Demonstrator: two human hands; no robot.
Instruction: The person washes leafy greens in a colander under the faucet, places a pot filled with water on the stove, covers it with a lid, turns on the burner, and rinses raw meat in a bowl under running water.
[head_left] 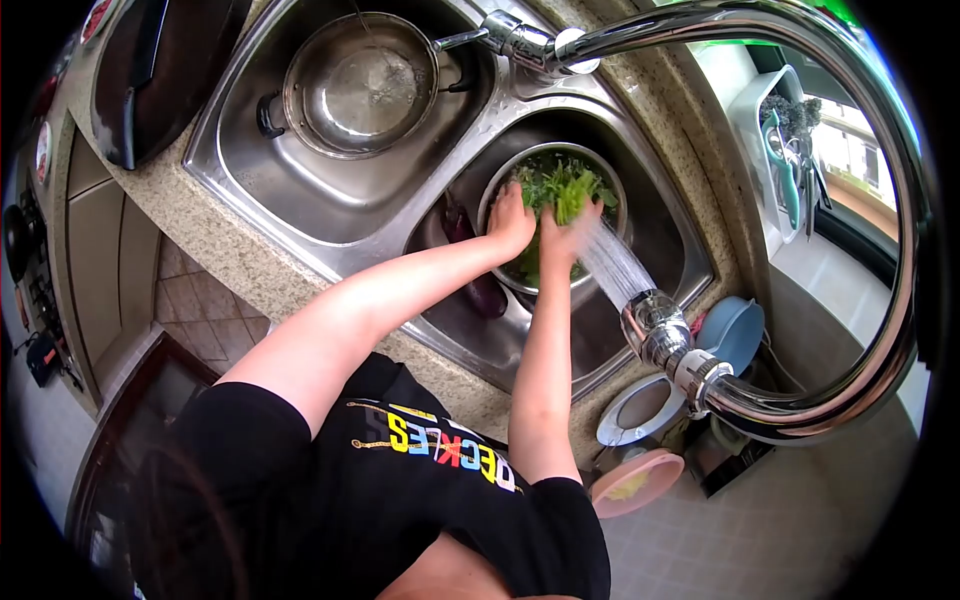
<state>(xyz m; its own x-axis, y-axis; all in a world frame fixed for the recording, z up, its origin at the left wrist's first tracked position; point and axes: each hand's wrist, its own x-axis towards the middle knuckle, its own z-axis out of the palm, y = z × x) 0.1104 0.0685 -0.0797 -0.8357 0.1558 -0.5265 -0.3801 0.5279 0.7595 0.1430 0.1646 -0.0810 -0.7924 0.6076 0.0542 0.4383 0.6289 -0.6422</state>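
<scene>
Leafy greens (568, 190) fill a round metal bowl (620, 205) in the right sink basin. My right hand (562, 238) is closed around a bunch of them, under the spray from the faucet head (655, 322). At the bowl's left side, my left hand (512, 218) is down among the greens with its fingers curled onto them; the fingertips are partly hidden by leaves. Beside the bowl, dark purple eggplants (487, 296) lie on the basin floor, partly covered by my left forearm.
In the left basin (300, 200) stands a metal pot (360, 85) with a strainer-like pan in it. The curved faucet pipe (905, 250) arches around the right side. A pink bowl (640, 480) and a blue container (735, 335) are on the right. A dark wok (165, 70) rests upper left.
</scene>
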